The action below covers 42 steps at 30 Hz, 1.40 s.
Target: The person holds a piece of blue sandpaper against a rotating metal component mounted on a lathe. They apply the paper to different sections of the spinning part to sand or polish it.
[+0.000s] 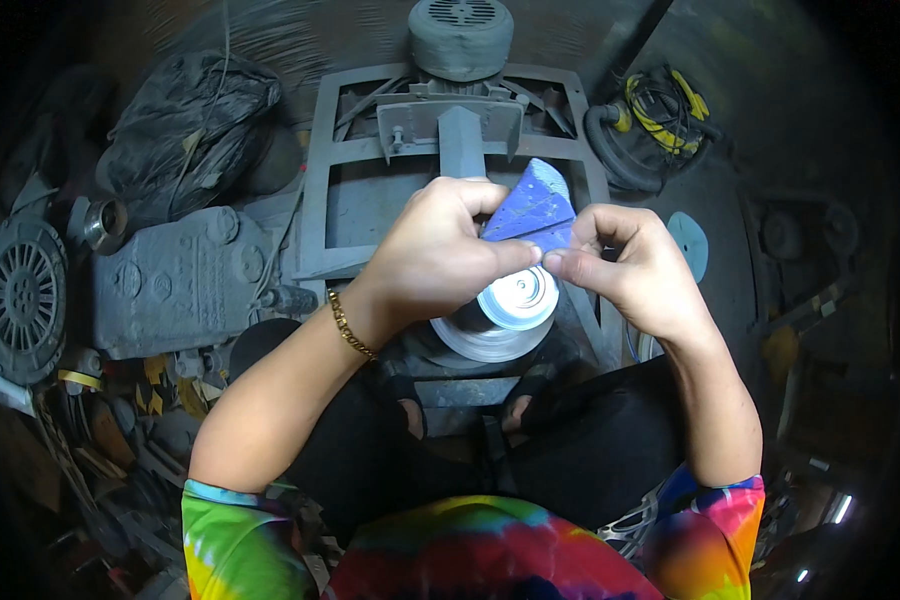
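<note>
Blue wedge-shaped stone (535, 210), pinched narrowly between left hand (435, 255) and right hand (630, 265) directly above grinding disc (505, 310); risk: fingertips grazing disc should grip slip.

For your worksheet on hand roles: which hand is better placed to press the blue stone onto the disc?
Probably the left hand: it wraps more of the blue stone and sits nearer over the metal disc. The right hand only pinches its edge.
</note>
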Tool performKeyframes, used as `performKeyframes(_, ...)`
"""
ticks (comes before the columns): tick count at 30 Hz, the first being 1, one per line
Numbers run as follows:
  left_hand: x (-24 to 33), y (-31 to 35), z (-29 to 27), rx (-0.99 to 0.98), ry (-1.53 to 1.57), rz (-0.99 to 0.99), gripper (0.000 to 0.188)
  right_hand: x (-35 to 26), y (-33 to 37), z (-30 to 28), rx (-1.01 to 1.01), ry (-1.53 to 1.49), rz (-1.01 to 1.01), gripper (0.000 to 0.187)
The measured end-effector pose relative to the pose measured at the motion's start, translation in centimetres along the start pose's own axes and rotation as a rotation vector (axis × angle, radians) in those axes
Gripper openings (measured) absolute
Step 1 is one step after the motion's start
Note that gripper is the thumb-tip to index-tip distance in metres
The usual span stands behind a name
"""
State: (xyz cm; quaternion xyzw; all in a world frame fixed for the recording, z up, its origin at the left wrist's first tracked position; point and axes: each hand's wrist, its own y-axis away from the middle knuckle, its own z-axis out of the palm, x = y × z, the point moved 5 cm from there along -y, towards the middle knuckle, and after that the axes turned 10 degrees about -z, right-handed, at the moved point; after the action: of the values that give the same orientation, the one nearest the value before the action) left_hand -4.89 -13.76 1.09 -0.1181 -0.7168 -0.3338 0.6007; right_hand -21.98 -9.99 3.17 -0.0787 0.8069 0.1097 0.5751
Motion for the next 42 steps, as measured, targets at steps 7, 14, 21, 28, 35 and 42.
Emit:
performKeyframes(7,1.2,-0.1,0.0,-0.127,0.157,-0.055,0.022,0.0,-0.1,-0.8,0.046,-0.007,0.042,0.021)
performKeyframes(14,1.0,0.2,-0.8,-0.168,0.214,-0.139,0.023,-1.4,0.0,-0.3,0.029,-0.117,-0.016,0.019)
performKeyframes(21,1.5,0.3,-0.4,-0.102,0.556,0.101,0.035,-1.9,-0.2,0.0,0.036,-0.134,-0.012,0.021)
performKeyframes(28,0.8,0.3,-0.8,-0.137,0.350,-0.136,0.022,-1.7,-0.3,-0.4,0.042,-0.091,-0.042,0.022)
performKeyframes(35,0.6,0.3,-0.8,-0.112,0.316,-0.068,0.024,-1.0,-0.8,0.6,0.041,-0.209,0.009,0.025)
performKeyframes(42,0.7,0.5,-1.1,-0.118,0.207,-0.131,0.027,-0.2,-0.6,0.6,0.007,-0.065,0.013,0.024)
